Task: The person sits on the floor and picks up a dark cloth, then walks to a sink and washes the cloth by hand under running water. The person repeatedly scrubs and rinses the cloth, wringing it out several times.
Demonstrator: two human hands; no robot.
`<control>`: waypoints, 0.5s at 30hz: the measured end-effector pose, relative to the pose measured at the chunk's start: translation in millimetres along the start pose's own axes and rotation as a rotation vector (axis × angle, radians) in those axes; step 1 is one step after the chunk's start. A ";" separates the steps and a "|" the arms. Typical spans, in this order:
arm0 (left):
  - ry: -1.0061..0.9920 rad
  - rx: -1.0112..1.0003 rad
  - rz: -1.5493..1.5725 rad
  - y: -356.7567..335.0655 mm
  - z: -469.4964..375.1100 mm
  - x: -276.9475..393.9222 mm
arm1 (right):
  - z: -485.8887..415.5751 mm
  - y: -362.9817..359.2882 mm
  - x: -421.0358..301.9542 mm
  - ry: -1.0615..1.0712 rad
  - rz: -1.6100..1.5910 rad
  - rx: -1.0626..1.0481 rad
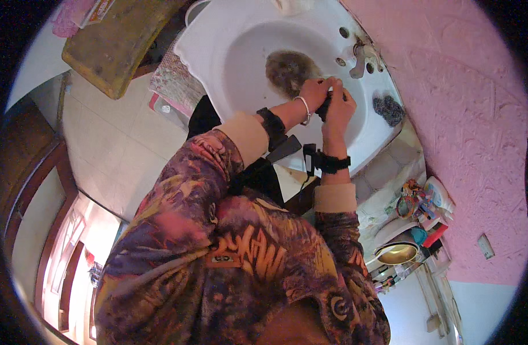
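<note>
Both hands are together over the right side of a white washbasin (242,56). My left hand (314,92), with a white bangle at the wrist, pinches a dark, wet-looking cloth item (323,111). My right hand (340,108) grips the same item from the right, and its lower part hangs between the hands. What kind of cloth it is cannot be told. Murky brown water (287,71) lies in the bottom of the bowl, just beyond my left hand. A dark, crumpled, fuzzy bundle (388,110) rests on the basin's right rim.
A metal tap (358,62) stands at the basin's back rim against a pink wall (453,95). A worn brown board or tabletop (113,47) is at upper left. At lower right, a counter holds a gold-coloured bowl (396,254) and assorted small items. Black straps circle both wrists.
</note>
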State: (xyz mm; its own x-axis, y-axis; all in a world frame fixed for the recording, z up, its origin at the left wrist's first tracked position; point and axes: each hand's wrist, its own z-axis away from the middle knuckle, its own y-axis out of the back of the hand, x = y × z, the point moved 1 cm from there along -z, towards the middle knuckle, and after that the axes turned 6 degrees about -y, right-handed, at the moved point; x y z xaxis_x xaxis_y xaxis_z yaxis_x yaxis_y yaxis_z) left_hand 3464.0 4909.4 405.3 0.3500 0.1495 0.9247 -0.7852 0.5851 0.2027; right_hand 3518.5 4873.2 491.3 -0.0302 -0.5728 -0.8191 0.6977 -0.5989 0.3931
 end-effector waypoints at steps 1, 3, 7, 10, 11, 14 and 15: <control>0.110 -0.052 0.141 1.7 -1.6 -4.0 | 2.8 6.9 -1.2 -0.147 -0.078 0.005; 0.171 0.065 0.301 17.0 -9.2 -17.6 | 10.6 24.4 -8.2 -0.167 -0.122 0.008; 0.075 0.190 -0.021 64.7 -27.9 -62.0 | 26.2 54.2 -26.1 0.002 -0.130 0.025; 0.187 0.034 -0.157 73.9 -30.1 -83.1 | 33.0 62.6 -33.3 -0.027 -0.077 0.044; 0.173 -0.037 -0.284 71.0 -28.3 -83.9 | 33.8 63.3 -34.4 -0.021 -0.046 0.041; -0.117 -0.160 -0.677 54.7 -19.8 -70.7 | 34.8 63.5 -32.3 -0.071 -0.139 0.081; -0.240 -0.219 -0.810 49.6 -17.3 -64.0 | 35.1 63.9 -31.0 -0.069 -0.138 0.066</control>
State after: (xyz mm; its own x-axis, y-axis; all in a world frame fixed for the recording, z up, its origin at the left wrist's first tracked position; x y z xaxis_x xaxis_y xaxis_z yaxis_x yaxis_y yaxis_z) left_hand 3411.5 4942.6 350.5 0.6215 -0.5363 0.5711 -0.2171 0.5826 0.7833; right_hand 3539.0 4833.1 556.5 -0.1734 -0.5186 -0.8372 0.6353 -0.7085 0.3073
